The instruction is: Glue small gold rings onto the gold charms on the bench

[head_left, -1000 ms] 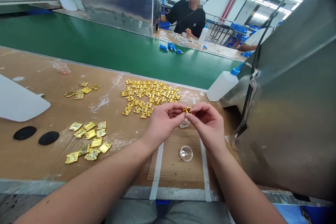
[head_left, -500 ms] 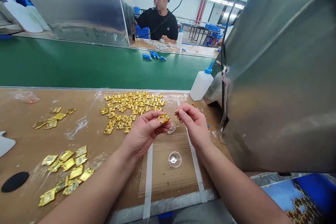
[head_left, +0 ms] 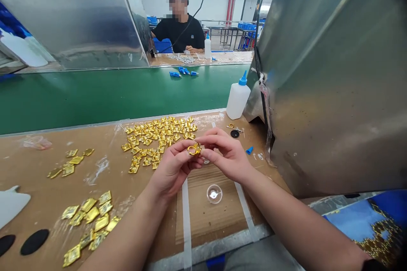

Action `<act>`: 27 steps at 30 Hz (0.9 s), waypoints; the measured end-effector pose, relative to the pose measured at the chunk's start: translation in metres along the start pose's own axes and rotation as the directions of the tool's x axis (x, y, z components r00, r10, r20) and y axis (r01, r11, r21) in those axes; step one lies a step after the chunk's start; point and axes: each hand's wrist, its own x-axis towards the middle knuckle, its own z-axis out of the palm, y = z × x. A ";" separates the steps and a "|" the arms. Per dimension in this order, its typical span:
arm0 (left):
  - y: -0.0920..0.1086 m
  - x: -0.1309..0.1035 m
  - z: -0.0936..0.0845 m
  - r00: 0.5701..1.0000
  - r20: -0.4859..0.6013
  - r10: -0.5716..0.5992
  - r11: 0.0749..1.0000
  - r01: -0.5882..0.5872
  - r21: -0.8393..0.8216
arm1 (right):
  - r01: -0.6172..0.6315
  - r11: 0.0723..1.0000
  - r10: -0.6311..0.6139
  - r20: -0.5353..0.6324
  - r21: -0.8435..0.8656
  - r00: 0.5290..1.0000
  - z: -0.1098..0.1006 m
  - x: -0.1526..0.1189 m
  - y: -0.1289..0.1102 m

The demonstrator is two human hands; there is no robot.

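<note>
My left hand point(head_left: 173, 167) pinches a small shiny gold ring point(head_left: 192, 150) with a chunky raised top, held above the worktable. From the other side, my right hand point(head_left: 230, 156) has its thumb and fingertips closed on the ring's top; the fingers partly hide that end. Just below the hands, a small clear cup point(head_left: 214, 194) with a little clear content stands on a taped cardboard sheet point(head_left: 208, 224). Another clear dish point(head_left: 206, 161) is mostly covered by my fingers. Many gold square pieces point(head_left: 162, 131) lie behind my left hand.
More gold pieces point(head_left: 90, 216) lie at the left, beside black discs point(head_left: 34, 242). A white squeeze bottle point(head_left: 238, 99) stands near the green belt point(head_left: 127, 97). A metal housing point(head_left: 330, 84) walls off the right. Across the belt sits a person point(head_left: 184, 34).
My right hand has moved left and its fingertips now meet the gold ring in my left hand. The camera view has shifted slightly, showing a black disc and blue cap at the right.
</note>
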 end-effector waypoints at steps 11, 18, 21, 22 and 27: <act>-0.002 0.000 -0.009 0.994 0.107 0.018 0.999 -0.022 0.035 | 0.033 0.999 -0.035 0.077 0.022 0.996 0.000 0.002 -0.006; 0.001 -0.002 -0.016 0.980 0.199 0.003 0.993 -0.026 0.116 | 0.077 0.995 -0.071 0.091 -0.059 0.993 -0.004 0.002 -0.005; 0.002 -0.002 -0.016 0.974 0.222 0.036 0.986 -0.071 0.149 | 0.081 0.996 -0.076 0.096 -0.042 0.992 -0.004 0.002 -0.003; 0.002 -0.002 -0.015 0.972 0.229 0.050 0.983 -0.089 0.161 | 0.083 0.996 -0.079 0.098 -0.037 0.992 -0.005 0.002 -0.002; 0.004 -0.002 -0.008 0.964 0.243 0.104 0.962 -0.159 0.222 | 0.092 0.996 -0.090 0.106 -0.016 0.990 -0.006 0.002 0.002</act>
